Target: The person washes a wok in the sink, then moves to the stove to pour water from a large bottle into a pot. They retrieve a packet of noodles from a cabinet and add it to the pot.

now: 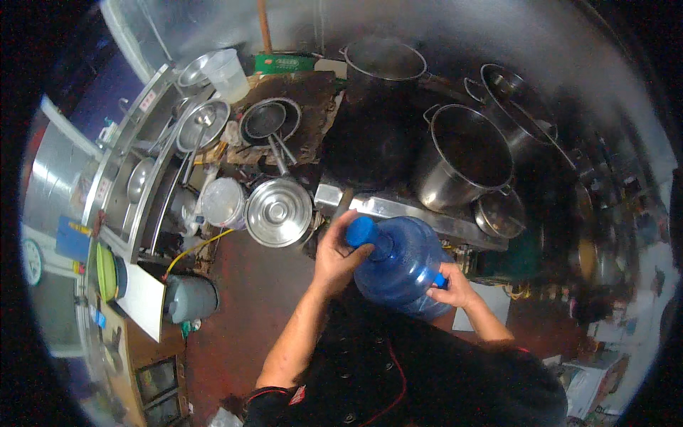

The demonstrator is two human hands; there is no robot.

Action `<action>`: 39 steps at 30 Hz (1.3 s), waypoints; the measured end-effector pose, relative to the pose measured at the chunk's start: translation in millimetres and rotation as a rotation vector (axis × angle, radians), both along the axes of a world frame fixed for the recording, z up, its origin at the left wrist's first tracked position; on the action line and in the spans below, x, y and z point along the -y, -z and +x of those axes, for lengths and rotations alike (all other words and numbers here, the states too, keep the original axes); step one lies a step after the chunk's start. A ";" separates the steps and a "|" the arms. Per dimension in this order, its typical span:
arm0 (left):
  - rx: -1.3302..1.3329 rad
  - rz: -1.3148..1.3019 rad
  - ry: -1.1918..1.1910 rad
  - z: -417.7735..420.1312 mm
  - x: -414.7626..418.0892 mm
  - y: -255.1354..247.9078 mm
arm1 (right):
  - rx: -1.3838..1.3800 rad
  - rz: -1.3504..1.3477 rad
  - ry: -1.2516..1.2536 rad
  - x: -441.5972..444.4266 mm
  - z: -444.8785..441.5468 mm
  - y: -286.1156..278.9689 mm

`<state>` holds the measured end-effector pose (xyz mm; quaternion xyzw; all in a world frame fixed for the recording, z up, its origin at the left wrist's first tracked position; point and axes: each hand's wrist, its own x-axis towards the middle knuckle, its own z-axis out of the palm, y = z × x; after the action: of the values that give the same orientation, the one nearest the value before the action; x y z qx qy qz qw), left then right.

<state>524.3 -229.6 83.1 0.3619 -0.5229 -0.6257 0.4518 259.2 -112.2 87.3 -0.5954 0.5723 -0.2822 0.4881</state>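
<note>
A large translucent blue water-cooler bottle [403, 267] is held in front of my dark jacket, its neck tilted up and to the left. My left hand [336, 256] curls around the blue cap [362, 231] at the neck, thumb on the near side and fingers behind it. Lower on the bottle's right side, my right hand [453, 288] grips the blue handle [440, 280]. Most of the bottle's base is hidden by my jacket and right hand. Whether the cap is loose on the neck cannot be told.
Beyond the bottle runs a stove with a metal front edge [384, 207]. On it stands a tall steel stockpot [448, 176]; a wide pot [384, 74] is farther back. Left are a lidded steel pan [278, 212], a white tub [222, 202] and a grey-blue bottle [192, 299] near the floor.
</note>
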 end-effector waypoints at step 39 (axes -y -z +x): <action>-0.155 0.428 -0.211 -18.4 181.2 55.5 | -0.033 0.176 0.294 108.4 23.3 22.7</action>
<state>505.9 -410.8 27.7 0.4530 -0.3015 -0.6974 0.4664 282.5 -220.6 64.6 -0.4650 0.6835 -0.2897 0.4824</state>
